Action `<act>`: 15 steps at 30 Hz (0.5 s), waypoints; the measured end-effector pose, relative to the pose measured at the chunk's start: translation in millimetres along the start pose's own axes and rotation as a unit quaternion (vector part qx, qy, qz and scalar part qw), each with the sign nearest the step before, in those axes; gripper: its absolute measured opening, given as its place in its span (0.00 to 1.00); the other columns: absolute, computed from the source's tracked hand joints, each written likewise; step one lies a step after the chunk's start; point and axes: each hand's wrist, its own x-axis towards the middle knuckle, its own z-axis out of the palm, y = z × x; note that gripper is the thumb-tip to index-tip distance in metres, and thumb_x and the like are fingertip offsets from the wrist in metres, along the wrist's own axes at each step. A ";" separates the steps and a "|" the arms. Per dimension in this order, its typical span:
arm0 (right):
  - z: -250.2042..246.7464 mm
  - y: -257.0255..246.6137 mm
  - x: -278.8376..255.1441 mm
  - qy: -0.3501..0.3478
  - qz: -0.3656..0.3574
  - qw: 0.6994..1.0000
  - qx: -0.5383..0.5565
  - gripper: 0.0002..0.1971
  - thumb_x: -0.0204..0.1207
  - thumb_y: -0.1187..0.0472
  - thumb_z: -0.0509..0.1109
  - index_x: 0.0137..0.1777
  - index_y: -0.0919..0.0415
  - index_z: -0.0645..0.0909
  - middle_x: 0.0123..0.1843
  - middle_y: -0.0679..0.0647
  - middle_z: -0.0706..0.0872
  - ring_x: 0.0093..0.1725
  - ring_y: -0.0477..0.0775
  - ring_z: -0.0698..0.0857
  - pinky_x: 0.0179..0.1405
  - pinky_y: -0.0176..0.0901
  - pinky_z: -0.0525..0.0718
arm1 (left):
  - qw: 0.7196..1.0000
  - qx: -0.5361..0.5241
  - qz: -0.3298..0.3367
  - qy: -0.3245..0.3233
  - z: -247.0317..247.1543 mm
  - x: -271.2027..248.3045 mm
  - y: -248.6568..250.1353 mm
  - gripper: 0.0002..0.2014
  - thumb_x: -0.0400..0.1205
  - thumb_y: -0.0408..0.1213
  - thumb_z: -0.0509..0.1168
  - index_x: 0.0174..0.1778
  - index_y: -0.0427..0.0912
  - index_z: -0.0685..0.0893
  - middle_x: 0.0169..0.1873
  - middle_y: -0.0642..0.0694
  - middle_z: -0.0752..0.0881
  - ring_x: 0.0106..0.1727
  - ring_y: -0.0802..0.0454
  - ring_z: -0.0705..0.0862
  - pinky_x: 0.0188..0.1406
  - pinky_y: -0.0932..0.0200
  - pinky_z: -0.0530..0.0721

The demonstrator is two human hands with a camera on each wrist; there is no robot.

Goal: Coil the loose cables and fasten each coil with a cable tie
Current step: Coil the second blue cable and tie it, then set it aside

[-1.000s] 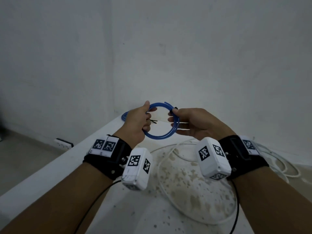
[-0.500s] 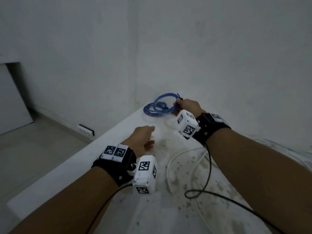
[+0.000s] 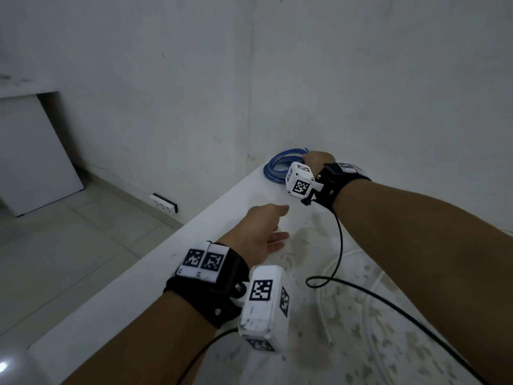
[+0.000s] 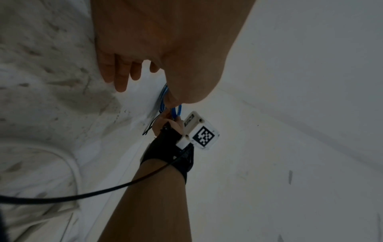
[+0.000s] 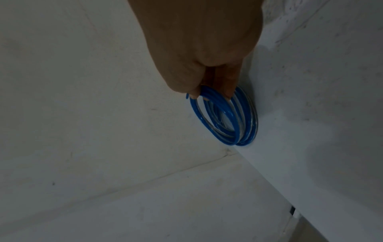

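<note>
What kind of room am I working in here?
Probably a bare utility or storage room, not a finished workshop. Plain white walls meet in a corner behind a stained white table, the floor is pale tile, and a socket strip sits low on the wall.

No readable text, brand, number or sign on anything in my view. The only printed marks are black-and-white square fiducial patterns: on my left wristband [image 3: 204, 259], on the white camera block [image 3: 263, 301] under my left wrist, and on the white block [image 3: 300, 182] at my right wrist.
</note>
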 end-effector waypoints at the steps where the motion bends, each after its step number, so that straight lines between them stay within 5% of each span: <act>1: 0.9 -0.9 0.6 0.000 0.002 1.000 -0.002 0.17 0.84 0.55 0.68 0.60 0.70 0.84 0.58 0.66 0.88 0.56 0.64 0.86 0.52 0.48 0.81 | 1.000 0.003 0.005 0.001 0.1 0.5 -1.7 0.24 0.85 0.43 0.67 0.75 0.42 0.70 0.63 0.40 0.76 0.61 0.42 0.84 0.62 0.48 0.84; 5: 4.7 -4.3 -3.8 0.027 0.011 1.000 -0.005 0.15 0.80 0.53 0.72 0.50 0.69 0.85 0.40 0.62 0.85 0.38 0.60 0.82 0.39 0.45 0.77 | 1.000 0.005 0.016 0.005 1.8 -0.3 -4.9 0.27 0.84 0.43 0.68 0.78 0.41 0.68 0.59 0.44 0.77 0.60 0.44 0.85 0.60 0.50 0.85; 10: 13.2 -7.7 -3.3 0.019 0.004 0.999 0.026 0.16 0.78 0.49 0.73 0.52 0.64 0.84 0.45 0.62 0.88 0.39 0.59 0.84 0.45 0.47 0.83 | 0.999 0.019 0.025 0.011 5.7 -3.9 -4.4 0.25 0.84 0.42 0.68 0.76 0.40 0.71 0.51 0.47 0.77 0.61 0.44 0.84 0.63 0.49 0.83; 15: 20.1 -11.2 -8.2 0.037 0.005 0.998 0.050 0.14 0.80 0.50 0.70 0.43 0.61 0.81 0.34 0.55 0.80 0.38 0.59 0.80 0.41 0.44 0.77 | 1.000 0.010 0.026 0.011 5.7 -2.1 -4.7 0.26 0.84 0.42 0.67 0.78 0.41 0.69 0.53 0.47 0.77 0.61 0.45 0.84 0.59 0.51 0.83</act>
